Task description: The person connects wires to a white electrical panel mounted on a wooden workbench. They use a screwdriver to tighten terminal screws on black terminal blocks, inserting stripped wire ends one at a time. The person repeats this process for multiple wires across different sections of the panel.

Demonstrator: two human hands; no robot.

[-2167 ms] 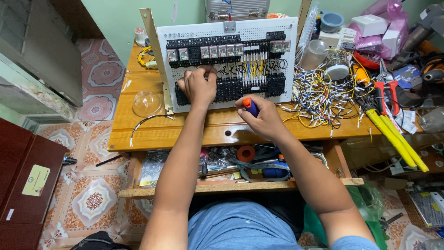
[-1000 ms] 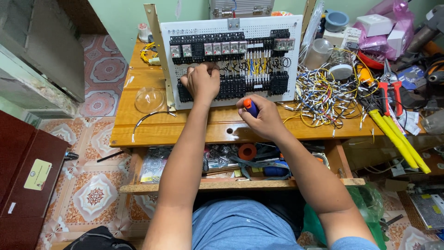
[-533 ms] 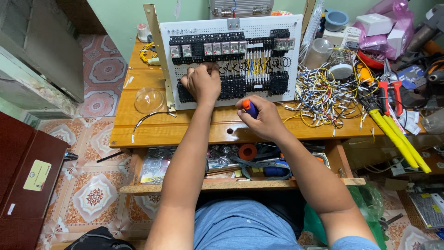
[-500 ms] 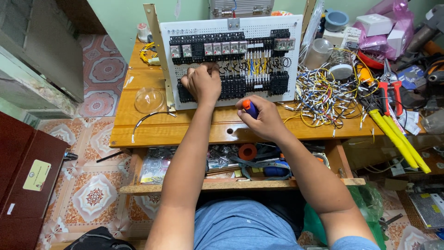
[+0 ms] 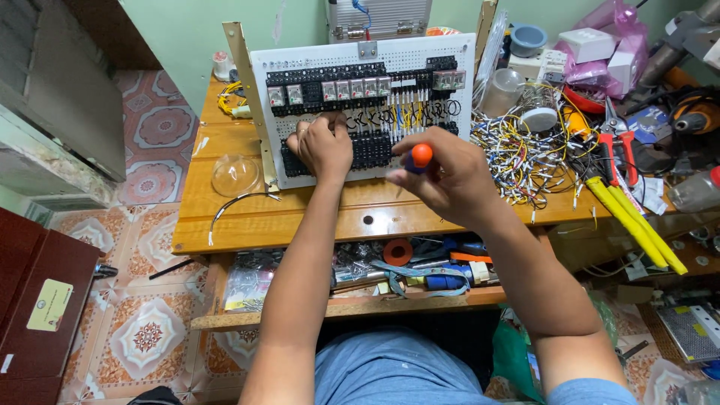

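Observation:
A white perforated panel (image 5: 435, 54) with rows of black relays and terminal blocks leans upright on the wooden workbench (image 5: 247, 217). My left hand (image 5: 324, 144) rests on the lower terminal row, fingers curled against the wiring. My right hand (image 5: 448, 174) grips a screwdriver with an orange-capped blue handle (image 5: 420, 156), its tip hidden behind my fingers, in front of the panel's lower right part.
A tangle of cut wires (image 5: 517, 154) lies right of the panel, with yellow-handled cutters (image 5: 634, 221) and red pliers (image 5: 619, 150) beyond. A clear dome (image 5: 234, 174) and a curved wire sit at the left. A shelf of tools (image 5: 420, 270) runs under the bench.
The view has shifted slightly. My right hand with the screwdriver has risen from the bench edge towards the panel. My left hand stays on the terminal row.

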